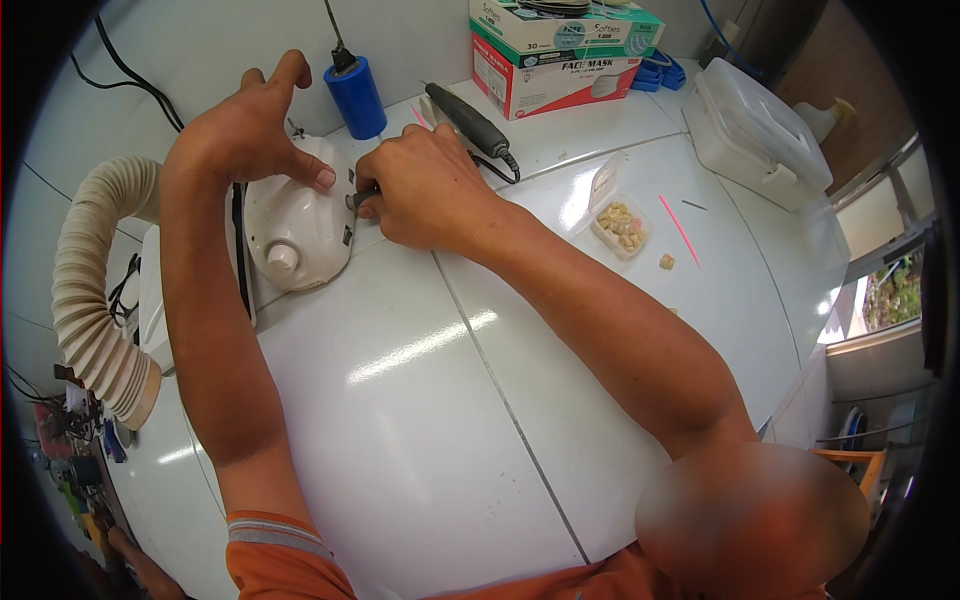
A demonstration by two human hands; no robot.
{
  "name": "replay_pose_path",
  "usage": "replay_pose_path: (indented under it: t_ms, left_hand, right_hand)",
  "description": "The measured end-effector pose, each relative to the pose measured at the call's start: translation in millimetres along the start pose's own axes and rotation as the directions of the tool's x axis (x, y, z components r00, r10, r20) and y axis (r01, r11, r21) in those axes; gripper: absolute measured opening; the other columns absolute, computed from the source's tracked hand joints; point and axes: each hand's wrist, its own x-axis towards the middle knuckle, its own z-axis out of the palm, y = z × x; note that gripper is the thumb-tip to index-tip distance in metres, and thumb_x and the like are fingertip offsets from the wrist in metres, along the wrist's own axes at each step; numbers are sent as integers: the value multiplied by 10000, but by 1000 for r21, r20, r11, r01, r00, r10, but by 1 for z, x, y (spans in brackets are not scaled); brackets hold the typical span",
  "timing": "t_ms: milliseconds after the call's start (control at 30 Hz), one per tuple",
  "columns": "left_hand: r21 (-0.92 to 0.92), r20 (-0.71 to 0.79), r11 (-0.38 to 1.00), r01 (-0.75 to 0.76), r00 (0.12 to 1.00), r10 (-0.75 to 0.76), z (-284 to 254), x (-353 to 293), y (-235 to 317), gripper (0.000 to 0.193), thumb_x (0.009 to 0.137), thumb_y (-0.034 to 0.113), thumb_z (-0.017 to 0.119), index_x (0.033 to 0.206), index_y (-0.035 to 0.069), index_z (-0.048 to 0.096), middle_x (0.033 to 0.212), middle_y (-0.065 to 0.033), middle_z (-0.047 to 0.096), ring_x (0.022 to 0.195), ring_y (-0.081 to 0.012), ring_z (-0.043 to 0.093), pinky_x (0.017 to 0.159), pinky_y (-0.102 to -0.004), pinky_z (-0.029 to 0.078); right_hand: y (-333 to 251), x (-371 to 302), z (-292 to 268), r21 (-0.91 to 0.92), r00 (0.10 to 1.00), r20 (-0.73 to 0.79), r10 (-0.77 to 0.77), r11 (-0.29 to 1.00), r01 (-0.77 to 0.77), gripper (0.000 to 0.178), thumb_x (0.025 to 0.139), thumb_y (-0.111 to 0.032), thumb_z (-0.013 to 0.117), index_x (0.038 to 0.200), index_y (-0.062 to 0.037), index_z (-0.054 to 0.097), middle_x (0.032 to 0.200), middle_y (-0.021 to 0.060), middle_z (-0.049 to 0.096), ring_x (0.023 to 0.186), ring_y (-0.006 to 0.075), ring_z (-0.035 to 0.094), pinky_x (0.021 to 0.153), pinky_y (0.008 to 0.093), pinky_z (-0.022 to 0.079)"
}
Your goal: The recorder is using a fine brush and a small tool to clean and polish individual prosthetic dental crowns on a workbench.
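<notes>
A rounded white control box (300,240) with a knob on top stands on the tiled table at the left. My left hand (245,125) is over its back part, thumb resting on the top and the other fingers stretched up and away. Pinched in my right hand (425,190) is a dark cable plug (362,198), its end at the right side of the box. Just behind the right hand lies a dark grey rotary handpiece (468,120) with a coiled cord. My right fingertips are partly hidden from view.
A blue cylinder (355,98) with a rod stands behind the box. Mask cartons (550,75) and a lidded plastic case (760,130) are at the back. Right of my arm sit a small tub of tooth-coloured pieces (620,228) and a pink stick (680,231). A ribbed hose (88,270) curves at the left.
</notes>
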Motion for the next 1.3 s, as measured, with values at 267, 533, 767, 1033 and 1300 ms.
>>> replay_pose_path:
  t_ms: [267, 533, 767, 1033, 1300]
  left_hand:
    - [8, -9, 1000, -18, 1000, 19, 1, 0, -2, 1126, 564, 292, 1084, 1464, 199, 413, 1384, -236, 608, 1268, -453, 652, 1079, -542, 534]
    - [44, -6, 999, -26, 1000, 26, 3, 1, -2, 1160, 572, 358, 1075, 1518, 161, 432, 1425, -250, 596, 1248, -450, 687, 1074, -539, 565]
    - [9, 23, 1000, 4, 1000, -4, 0, 3, 10, 1132, 596, 282, 1074, 1505, 176, 408, 1427, -258, 576, 1216, -468, 695, 1040, -544, 583]
    - [-85, -100, 994, -62, 994, 53, -4, -11, -1, 1027, 607, 195, 1054, 1406, 150, 410, 1333, -205, 597, 1130, -426, 703, 981, -515, 584]
    - [-369, -374, 736, -568, 815, 442, -43, -81, 96, 539, 749, 213, 944, 1109, 26, 588, 917, -61, 537, 798, -215, 494, 759, -362, 490]
  right_hand:
    - [0, 0, 12, -30, 990, -122, -73, 997, 70, 184, 879, -178, 857, 1030, -75, 840, 901, 125, 790, 1005, 319, 697, 934, 455, 455]
    - [-1, 1, 12, 50, 990, -135, -43, 997, 50, 185, 842, -127, 872, 1009, -57, 837, 873, 136, 777, 994, 321, 694, 946, 434, 472]
    - [4, 0, 15, -1, 971, -212, -109, 994, 111, 177, 804, -119, 877, 962, -52, 838, 887, 155, 777, 986, 340, 686, 966, 453, 470]
    - [-14, -17, -26, -165, 976, -162, -145, 979, 118, 179, 841, -150, 837, 984, -42, 829, 1005, 159, 759, 1076, 348, 675, 928, 475, 492]
    - [62, -128, -170, 266, 910, -407, -75, 944, 196, 118, 915, -35, 757, 1025, -9, 791, 780, 115, 761, 717, 194, 745, 704, 316, 582]
